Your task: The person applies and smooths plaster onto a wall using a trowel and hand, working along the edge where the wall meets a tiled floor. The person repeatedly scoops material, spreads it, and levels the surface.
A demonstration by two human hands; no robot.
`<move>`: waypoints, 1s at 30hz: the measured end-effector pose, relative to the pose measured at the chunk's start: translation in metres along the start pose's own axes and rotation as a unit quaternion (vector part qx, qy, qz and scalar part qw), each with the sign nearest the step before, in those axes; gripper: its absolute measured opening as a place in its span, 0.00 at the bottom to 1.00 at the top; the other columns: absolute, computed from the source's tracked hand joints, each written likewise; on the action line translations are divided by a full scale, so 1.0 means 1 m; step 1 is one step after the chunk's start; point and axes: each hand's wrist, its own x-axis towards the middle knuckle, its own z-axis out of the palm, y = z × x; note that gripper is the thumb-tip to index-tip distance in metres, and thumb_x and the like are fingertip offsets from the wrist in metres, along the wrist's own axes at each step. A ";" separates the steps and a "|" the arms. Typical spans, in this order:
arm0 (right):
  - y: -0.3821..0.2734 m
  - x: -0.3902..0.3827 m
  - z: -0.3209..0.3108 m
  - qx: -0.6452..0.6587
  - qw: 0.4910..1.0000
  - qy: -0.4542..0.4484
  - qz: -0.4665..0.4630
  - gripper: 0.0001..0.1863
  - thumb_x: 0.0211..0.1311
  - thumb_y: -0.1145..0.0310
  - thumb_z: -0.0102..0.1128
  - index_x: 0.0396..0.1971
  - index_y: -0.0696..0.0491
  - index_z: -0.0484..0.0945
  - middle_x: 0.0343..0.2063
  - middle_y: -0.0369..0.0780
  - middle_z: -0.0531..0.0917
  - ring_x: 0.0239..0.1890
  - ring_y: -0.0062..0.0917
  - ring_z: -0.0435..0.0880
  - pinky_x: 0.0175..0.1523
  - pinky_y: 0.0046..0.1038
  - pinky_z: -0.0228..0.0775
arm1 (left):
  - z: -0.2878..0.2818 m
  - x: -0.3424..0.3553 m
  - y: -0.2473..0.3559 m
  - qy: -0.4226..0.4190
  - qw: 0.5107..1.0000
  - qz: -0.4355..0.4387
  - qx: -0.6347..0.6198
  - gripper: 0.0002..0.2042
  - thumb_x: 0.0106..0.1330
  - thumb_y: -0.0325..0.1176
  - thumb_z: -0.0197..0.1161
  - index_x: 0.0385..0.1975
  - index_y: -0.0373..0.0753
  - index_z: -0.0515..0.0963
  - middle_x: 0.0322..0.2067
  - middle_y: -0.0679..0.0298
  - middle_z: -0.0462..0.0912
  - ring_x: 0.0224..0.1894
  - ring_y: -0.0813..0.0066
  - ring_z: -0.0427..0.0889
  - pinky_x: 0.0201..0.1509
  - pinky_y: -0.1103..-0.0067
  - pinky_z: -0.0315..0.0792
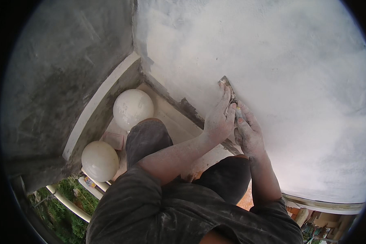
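A putty knife (232, 94) with a dark, putty-smeared blade is at the white-coated wall (297, 81), its blade tip pointing up and left. My right hand (250, 134) is closed around its handle. My left hand (219, 118) is closed on the blade side, fingers along the blade and the thumb beside it. Pale dust covers both hands and forearms. The fingers hide part of the knife, and I cannot tell how much of the blade touches the wall.
Two round white globes (133, 109) (100, 161) stand left of my knees, beside a low curved ledge (101, 95). A grey wall (65, 81) rises at the left. Curved pale rails (69, 203) and green plants (57, 219) show at lower left.
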 end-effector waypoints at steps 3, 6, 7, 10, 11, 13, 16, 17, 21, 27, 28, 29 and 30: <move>0.003 0.010 0.002 -0.012 1.000 -0.016 -0.013 0.29 0.79 0.69 0.50 0.76 0.54 0.63 0.35 0.31 0.79 0.17 0.08 0.64 0.22 0.14 0.57 | -0.003 0.002 -0.003 0.000 0.999 0.015 0.047 0.28 0.79 0.29 0.50 0.74 0.23 0.57 0.77 0.38 0.56 0.78 0.45 0.60 0.78 0.65 0.61; 0.009 0.017 0.006 0.004 0.997 0.060 0.042 0.29 0.79 0.70 0.50 0.76 0.54 0.63 0.36 0.31 0.79 0.18 0.08 0.65 0.22 0.14 0.57 | -0.006 0.001 -0.006 -0.072 0.995 0.014 0.062 0.28 0.79 0.29 0.50 0.74 0.23 0.58 0.77 0.39 0.57 0.77 0.45 0.62 0.78 0.65 0.62; 0.009 0.016 0.007 0.009 0.999 0.023 0.021 0.29 0.79 0.70 0.50 0.76 0.54 0.63 0.36 0.31 0.79 0.18 0.08 0.65 0.22 0.13 0.57 | -0.009 0.004 -0.008 -0.036 0.999 0.003 0.025 0.28 0.79 0.29 0.50 0.74 0.23 0.57 0.76 0.38 0.57 0.77 0.45 0.62 0.78 0.65 0.62; 0.010 0.017 0.010 -0.008 1.000 0.000 0.020 0.28 0.79 0.72 0.47 0.77 0.55 0.61 0.46 0.36 0.77 0.33 0.15 0.69 0.37 0.21 0.62 | -0.013 0.005 -0.011 -0.021 0.999 -0.043 0.006 0.27 0.79 0.29 0.50 0.74 0.22 0.58 0.76 0.36 0.57 0.77 0.43 0.62 0.77 0.63 0.63; 0.009 0.014 0.011 -0.027 1.000 -0.013 0.006 0.29 0.80 0.73 0.45 0.77 0.56 0.59 0.56 0.41 0.76 0.49 0.23 0.74 0.53 0.28 0.67 | -0.012 0.001 -0.009 -0.016 0.999 -0.028 0.031 0.27 0.79 0.31 0.50 0.73 0.22 0.59 0.76 0.35 0.57 0.76 0.41 0.63 0.76 0.62 0.64; 0.009 0.013 0.013 -0.042 0.999 0.000 0.021 0.28 0.80 0.74 0.44 0.77 0.55 0.59 0.56 0.41 0.75 0.50 0.23 0.74 0.54 0.28 0.69 | -0.010 -0.005 -0.010 -0.027 0.998 -0.013 0.048 0.27 0.79 0.32 0.51 0.72 0.21 0.60 0.75 0.34 0.58 0.75 0.39 0.64 0.75 0.61 0.66; 0.013 0.012 0.018 -0.033 0.995 0.043 0.081 0.28 0.79 0.71 0.48 0.77 0.51 0.63 0.38 0.31 0.79 0.20 0.07 0.67 0.24 0.14 0.61 | -0.005 -0.018 -0.019 -0.045 0.998 -0.026 0.019 0.27 0.79 0.32 0.51 0.72 0.21 0.60 0.74 0.34 0.60 0.74 0.38 0.65 0.75 0.61 0.66; 0.017 0.015 0.018 -0.029 0.995 0.039 0.087 0.28 0.79 0.71 0.47 0.77 0.50 0.63 0.38 0.31 0.79 0.21 0.08 0.67 0.25 0.14 0.61 | -0.006 -0.019 -0.025 -0.037 0.998 -0.043 0.009 0.27 0.79 0.32 0.51 0.72 0.21 0.61 0.74 0.33 0.60 0.74 0.38 0.65 0.75 0.61 0.66; 0.037 0.025 0.022 -0.065 0.997 -0.020 0.029 0.28 0.79 0.71 0.46 0.77 0.50 0.62 0.36 0.31 0.79 0.21 0.08 0.67 0.25 0.14 0.61 | -0.011 -0.020 -0.052 0.013 0.992 -0.129 0.009 0.26 0.79 0.32 0.50 0.72 0.23 0.63 0.71 0.34 0.65 0.71 0.39 0.69 0.72 0.62 0.69; 0.061 0.037 0.025 -0.150 0.976 0.050 0.150 0.28 0.79 0.72 0.46 0.76 0.53 0.65 0.36 0.33 0.79 0.28 0.15 0.73 0.33 0.22 0.70 | -0.022 -0.023 -0.064 -0.028 0.995 -0.089 0.044 0.23 0.80 0.35 0.50 0.70 0.31 0.69 0.67 0.39 0.73 0.64 0.43 0.78 0.66 0.63 0.73; 0.062 0.037 0.026 -0.128 0.986 0.023 0.102 0.28 0.78 0.72 0.45 0.76 0.53 0.65 0.38 0.34 0.79 0.30 0.15 0.73 0.34 0.21 0.70 | -0.024 -0.023 -0.063 -0.013 0.991 -0.127 0.039 0.23 0.80 0.35 0.50 0.68 0.29 0.70 0.67 0.39 0.73 0.65 0.42 0.77 0.66 0.63 0.72; 0.064 0.038 0.027 -0.124 0.988 0.019 0.087 0.28 0.78 0.73 0.45 0.76 0.54 0.65 0.41 0.35 0.80 0.31 0.14 0.74 0.35 0.21 0.70 | -0.026 -0.023 -0.064 -0.038 0.983 -0.174 0.047 0.22 0.80 0.35 0.50 0.67 0.28 0.71 0.67 0.39 0.73 0.65 0.42 0.77 0.67 0.63 0.72; 0.064 0.036 0.027 -0.106 0.993 -0.013 0.040 0.28 0.78 0.74 0.45 0.76 0.55 0.65 0.43 0.36 0.80 0.32 0.14 0.74 0.36 0.21 0.70 | -0.028 -0.021 -0.064 -0.024 0.978 -0.201 0.041 0.22 0.80 0.35 0.50 0.66 0.27 0.72 0.67 0.39 0.73 0.65 0.42 0.76 0.67 0.63 0.72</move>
